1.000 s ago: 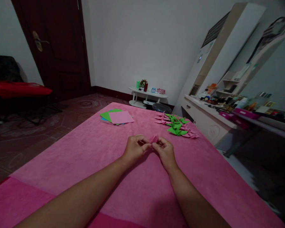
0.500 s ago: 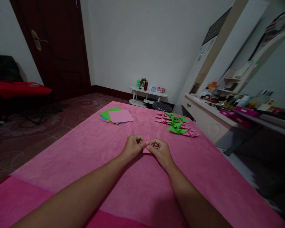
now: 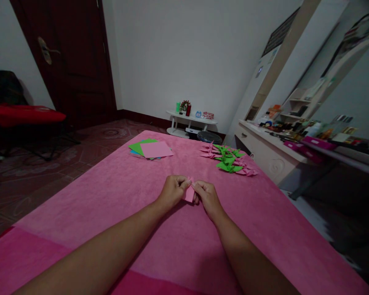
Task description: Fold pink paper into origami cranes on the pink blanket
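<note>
Between my two hands is a small folded piece of pink origami paper (image 3: 189, 195), held just above the pink cloth (image 3: 135, 213). My left hand (image 3: 173, 189) pinches its left side, thumb on top. My right hand (image 3: 206, 192) grips its upper right edge between thumb and fingers, some fingertips showing below the paper. The fingers cover part of the folds. Farther off on the left lies a stack of square paper sheets (image 3: 156, 149), pink on top with green and blue beneath. Several folded paper cranes (image 3: 229, 159), green and pink, sit in a group at the far right.
Along the right stands a white dressing table (image 3: 270, 143) crowded with bottles and boxes. A low white shelf (image 3: 192, 116) holding small items is by the far wall. On the left are a red chair (image 3: 24, 114) and a dark door (image 3: 70, 61).
The pink paper has tilted, and its lower flat part shows more. My right hand's fingers have shifted beneath and beside it, with the thumb nearer the top.
</note>
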The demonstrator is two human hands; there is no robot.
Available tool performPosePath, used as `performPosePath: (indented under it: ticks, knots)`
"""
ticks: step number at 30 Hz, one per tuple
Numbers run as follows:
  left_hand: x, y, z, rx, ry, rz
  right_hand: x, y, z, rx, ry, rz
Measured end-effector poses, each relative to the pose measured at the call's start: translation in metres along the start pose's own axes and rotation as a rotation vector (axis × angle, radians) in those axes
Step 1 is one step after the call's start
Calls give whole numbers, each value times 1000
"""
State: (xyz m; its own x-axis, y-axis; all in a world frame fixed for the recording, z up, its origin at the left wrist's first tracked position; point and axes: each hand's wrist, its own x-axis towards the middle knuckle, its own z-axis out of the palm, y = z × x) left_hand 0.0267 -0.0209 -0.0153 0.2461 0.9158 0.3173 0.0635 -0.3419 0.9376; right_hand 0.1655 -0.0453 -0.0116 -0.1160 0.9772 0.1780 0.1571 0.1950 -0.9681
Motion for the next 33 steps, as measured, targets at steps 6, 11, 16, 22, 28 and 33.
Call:
performPosePath:
  ticks: [6,11,16,22,28,33]
  knots:
    - [-4,6,4,8,-23,-5,-2,-1,1,15,103,-51]
    - [-3,3,6,30,-20,7,-3,-4,1,-53,131,-88]
    - [0,0,7,-75,-79,-1,-2,-1,-2,-128,211,-108]
    - [-2,2,7,-267,-285,-194,2,5,-12,-111,297,-115]
    - [0,0,6,-337,-304,-242,4,9,-16,48,296,-128]
    - [3,3,4,-472,-193,-250,4,8,-14,97,208,-89]
